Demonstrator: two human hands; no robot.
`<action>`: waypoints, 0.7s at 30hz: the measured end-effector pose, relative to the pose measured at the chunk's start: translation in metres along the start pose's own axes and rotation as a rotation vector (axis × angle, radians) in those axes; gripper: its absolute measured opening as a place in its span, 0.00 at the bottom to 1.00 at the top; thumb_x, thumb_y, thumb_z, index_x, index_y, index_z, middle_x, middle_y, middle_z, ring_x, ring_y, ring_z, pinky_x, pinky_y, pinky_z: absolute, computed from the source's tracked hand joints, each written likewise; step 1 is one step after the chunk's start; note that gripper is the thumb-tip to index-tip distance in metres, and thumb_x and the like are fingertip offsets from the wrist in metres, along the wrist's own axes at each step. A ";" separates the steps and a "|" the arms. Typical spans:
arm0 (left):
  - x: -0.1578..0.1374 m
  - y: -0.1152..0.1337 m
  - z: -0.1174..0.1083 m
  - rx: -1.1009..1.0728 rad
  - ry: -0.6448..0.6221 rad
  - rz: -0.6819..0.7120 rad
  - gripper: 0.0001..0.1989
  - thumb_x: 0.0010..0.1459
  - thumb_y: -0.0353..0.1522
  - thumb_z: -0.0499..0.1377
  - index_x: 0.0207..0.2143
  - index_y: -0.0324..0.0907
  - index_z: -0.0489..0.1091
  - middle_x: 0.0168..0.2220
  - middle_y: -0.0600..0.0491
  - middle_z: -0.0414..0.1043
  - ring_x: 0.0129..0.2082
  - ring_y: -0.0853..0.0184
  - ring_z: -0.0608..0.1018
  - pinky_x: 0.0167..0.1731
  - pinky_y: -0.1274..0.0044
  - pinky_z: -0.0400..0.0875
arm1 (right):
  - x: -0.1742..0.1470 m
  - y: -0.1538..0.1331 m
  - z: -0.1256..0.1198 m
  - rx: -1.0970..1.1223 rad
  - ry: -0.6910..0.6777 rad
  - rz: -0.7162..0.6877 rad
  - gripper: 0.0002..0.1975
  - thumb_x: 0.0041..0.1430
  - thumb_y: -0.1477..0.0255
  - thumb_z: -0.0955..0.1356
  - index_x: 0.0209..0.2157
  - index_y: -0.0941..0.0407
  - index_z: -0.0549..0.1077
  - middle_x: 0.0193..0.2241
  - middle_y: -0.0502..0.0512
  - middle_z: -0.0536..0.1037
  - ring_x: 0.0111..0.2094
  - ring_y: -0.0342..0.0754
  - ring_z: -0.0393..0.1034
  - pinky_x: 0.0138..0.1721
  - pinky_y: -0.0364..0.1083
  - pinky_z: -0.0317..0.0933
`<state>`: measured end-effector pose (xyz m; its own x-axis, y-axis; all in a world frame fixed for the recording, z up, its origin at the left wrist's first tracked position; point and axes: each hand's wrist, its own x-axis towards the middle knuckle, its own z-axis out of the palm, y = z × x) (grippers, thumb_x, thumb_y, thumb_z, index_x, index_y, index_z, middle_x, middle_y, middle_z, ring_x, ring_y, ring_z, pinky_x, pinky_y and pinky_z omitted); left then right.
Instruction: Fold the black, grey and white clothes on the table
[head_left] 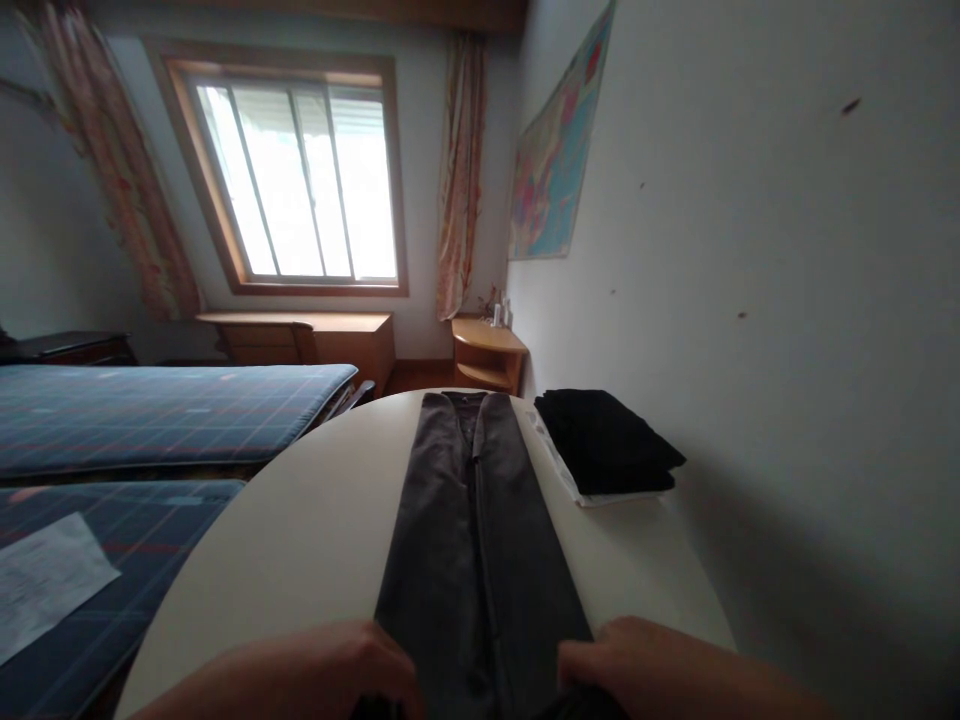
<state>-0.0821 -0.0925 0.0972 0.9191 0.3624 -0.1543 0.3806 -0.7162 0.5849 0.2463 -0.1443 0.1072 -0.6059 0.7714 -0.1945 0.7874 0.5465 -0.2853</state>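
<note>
A dark grey garment [517, 530] lies lengthwise on the round cream table [300, 520]. Both its sides are folded inward and meet along a line down the middle, with a V-shaped neck opening at the far end. My left hand [345, 665] is closed at the garment's near left edge, fingers curled downward. Opposite it, my right hand [645, 655] pinches the near right edge. Dark cloth shows below both hands; the garment's near end runs out of view.
Folded black clothes [607, 440] rest on something white at the table's right, near the wall. Mattresses with a blue check [150, 415] are on the left, and a paper sheet [52, 580] lies on the nearer one. A corner shelf [491, 340] stands beyond the table.
</note>
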 end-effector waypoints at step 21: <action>0.096 -0.130 -0.036 0.502 0.801 -0.254 0.17 0.65 0.32 0.54 0.55 0.44 0.67 0.58 0.46 0.67 0.57 0.57 0.69 0.57 0.63 0.65 | 0.154 0.096 0.011 -0.170 0.550 0.130 0.21 0.65 0.68 0.65 0.57 0.56 0.69 0.59 0.63 0.69 0.61 0.56 0.60 0.62 0.56 0.53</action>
<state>-0.0472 0.0568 0.0347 0.5334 0.7060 0.4659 0.7272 -0.6641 0.1736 0.2277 0.0232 0.0397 -0.3911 0.8665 0.3101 0.8858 0.4458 -0.1285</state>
